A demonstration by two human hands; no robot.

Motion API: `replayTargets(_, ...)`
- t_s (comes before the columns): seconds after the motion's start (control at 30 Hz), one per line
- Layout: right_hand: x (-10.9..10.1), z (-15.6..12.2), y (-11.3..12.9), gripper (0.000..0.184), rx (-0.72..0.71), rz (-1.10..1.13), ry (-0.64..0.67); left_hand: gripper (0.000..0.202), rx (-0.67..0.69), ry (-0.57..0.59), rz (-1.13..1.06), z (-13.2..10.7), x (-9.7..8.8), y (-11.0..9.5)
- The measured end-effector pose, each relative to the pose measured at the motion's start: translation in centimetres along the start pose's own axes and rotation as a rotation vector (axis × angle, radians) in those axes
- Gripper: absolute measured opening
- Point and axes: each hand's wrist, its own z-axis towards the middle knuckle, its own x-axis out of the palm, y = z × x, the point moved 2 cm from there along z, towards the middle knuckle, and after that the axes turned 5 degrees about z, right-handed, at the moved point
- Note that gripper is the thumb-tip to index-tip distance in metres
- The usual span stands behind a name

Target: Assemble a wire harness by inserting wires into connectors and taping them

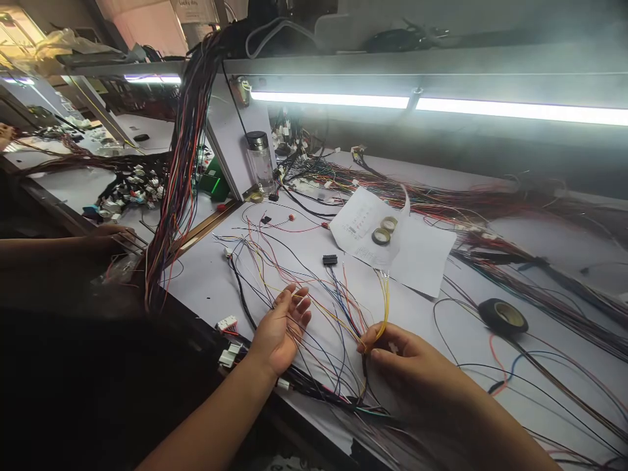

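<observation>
My left hand [282, 330] is turned palm up with its fingers loosely curled and apart. Thin loose wires [314, 343] run across and beside its palm. To its right, my right hand [400, 350] pinches a bundle of yellow wires [385, 304], their tips pointing up and away. Red and blue wires fan out from near the same fingertips; some lead to a black connector [330, 260] lying on the table. Below both hands a dark taped wire harness [324, 392] runs along the front edge. White connectors [229, 353] sit at its left end.
Two small tape rolls [381, 236] rest on printed paper [360, 226]. A black tape roll [503, 316] lies at right. Many wires [441, 196] cover the back. A glass bottle [260, 160] stands by the divider; a hanging wire bundle [189, 144] and another person's arm [63, 252] are left.
</observation>
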Motion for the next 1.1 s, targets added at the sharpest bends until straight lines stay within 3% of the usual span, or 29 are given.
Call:
replayTargets(0.23,0.8,0.8,1.2,0.024,0.026,-0.221,-0.139,0.025,-0.16,0.226,0.36,-1.5,0.6,-0.1)
replayTargets(0.43,2.5,1.2,1.5,0.018,-0.035,-0.457,-0.137,0.038,-0.272,0.436,0.525,-2.2,1.8,0.6)
replayTargets(0.5,3.0,1.3,1.4,0.022,-0.038,-0.458,-0.127,0.032,-0.284,0.473,0.568,-2.2,2.1,1.0)
replayTargets(0.57,3.3,1.3,1.3,0.026,-0.028,-0.344,-0.11,0.025,-0.273,0.488,0.596,-2.3,2.3,1.3)
replayTargets(0.63,3.4,1.3,1.2,0.026,-0.021,-0.082,-0.118,0.024,-0.254,0.484,0.598,-2.3,2.3,1.4)
replayTargets(0.73,3.1,1.3,0.9,0.029,-0.04,0.311,-0.199,0.022,-0.235,0.482,0.574,-2.2,2.2,1.5)
replayTargets(0.8,3.0,1.2,0.9,0.029,-0.067,0.4,-0.249,0.023,-0.209,0.453,0.576,-2.1,2.1,1.6)
replayTargets(0.9,3.2,1.0,1.3,0.018,-0.12,0.245,-0.225,0.029,-0.194,0.37,0.6,-2.1,1.9,1.7)
replayTargets(1.0,4.0,0.7,1.6,0.018,-0.241,-0.131,-0.189,0.042,-0.247,0.398,0.594,-2.5,1.9,1.7)
replayTargets(1.1,4.3,0.5,1.2,0.021,-0.345,-0.5,-0.322,0.058,-0.263,0.447,0.566,-2.7,2.0,1.5)
